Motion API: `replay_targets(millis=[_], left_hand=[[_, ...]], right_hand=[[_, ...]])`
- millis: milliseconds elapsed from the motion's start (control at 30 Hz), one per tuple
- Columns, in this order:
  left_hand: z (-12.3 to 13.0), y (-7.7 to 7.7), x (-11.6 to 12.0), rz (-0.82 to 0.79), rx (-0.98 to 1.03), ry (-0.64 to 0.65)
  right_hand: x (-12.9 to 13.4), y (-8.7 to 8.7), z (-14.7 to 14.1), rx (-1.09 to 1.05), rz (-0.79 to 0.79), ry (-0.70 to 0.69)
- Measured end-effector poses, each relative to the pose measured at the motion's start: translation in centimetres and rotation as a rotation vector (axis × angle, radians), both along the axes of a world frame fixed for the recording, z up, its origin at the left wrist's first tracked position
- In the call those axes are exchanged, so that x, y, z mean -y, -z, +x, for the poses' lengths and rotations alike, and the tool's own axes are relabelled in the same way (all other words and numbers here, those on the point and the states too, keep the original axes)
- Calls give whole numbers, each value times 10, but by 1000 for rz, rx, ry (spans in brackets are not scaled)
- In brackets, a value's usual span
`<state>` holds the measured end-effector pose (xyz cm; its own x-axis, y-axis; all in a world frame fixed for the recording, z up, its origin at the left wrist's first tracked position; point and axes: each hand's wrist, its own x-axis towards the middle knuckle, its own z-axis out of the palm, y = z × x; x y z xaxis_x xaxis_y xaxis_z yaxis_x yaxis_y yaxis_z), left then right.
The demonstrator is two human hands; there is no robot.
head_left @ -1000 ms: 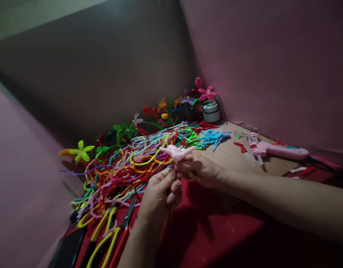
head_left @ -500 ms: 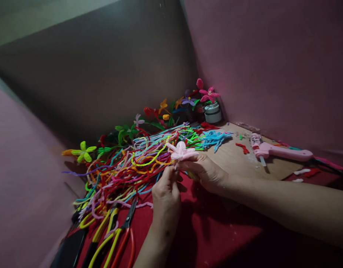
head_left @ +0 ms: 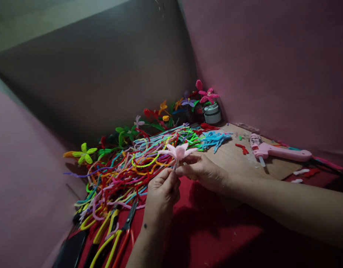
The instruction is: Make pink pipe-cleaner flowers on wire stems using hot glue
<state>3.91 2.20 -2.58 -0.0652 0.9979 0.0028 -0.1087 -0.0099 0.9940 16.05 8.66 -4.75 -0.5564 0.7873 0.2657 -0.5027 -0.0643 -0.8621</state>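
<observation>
A pale pink pipe-cleaner flower (head_left: 179, 152) is held upright by its stem between both hands, its petals spread above the fingers. My left hand (head_left: 163, 188) pinches the stem low down, thumb against the fingers. Just right of it, my right hand (head_left: 202, 169) is closed with thumb and fingertips at the stem below the petals. Behind the flower spreads a large heap of colourful pipe cleaners (head_left: 127, 171). Most of the stem is hidden by my fingers.
Red-handled scissors (head_left: 128, 223) and yellow-handled pliers (head_left: 104, 225) lie at front left beside a black flat object (head_left: 71, 247). A pink glue gun (head_left: 283, 152) rests on a wooden board (head_left: 230, 158). Finished flowers (head_left: 207, 96) line the back near a white container (head_left: 212, 113). Red cloth (head_left: 205, 230) covers the table.
The pink flower has turned, so its petals now point more upward and show from the side. My left hand has shifted slightly left, and the right fingers have moved onto the stem.
</observation>
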Motion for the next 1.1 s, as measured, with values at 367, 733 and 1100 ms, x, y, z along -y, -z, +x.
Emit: replay_targets(millis=[367, 733, 1100], left_hand=[[-3, -8, 4, -189, 308, 202], [7, -4, 6, 106, -287, -102], [-1, -5, 4, -11, -4, 30]], right_hand=[[-10, 2, -1, -102, -125, -244], [-7, 5, -3, -145, -83, -64], [0, -4, 0, -55, 6, -123]])
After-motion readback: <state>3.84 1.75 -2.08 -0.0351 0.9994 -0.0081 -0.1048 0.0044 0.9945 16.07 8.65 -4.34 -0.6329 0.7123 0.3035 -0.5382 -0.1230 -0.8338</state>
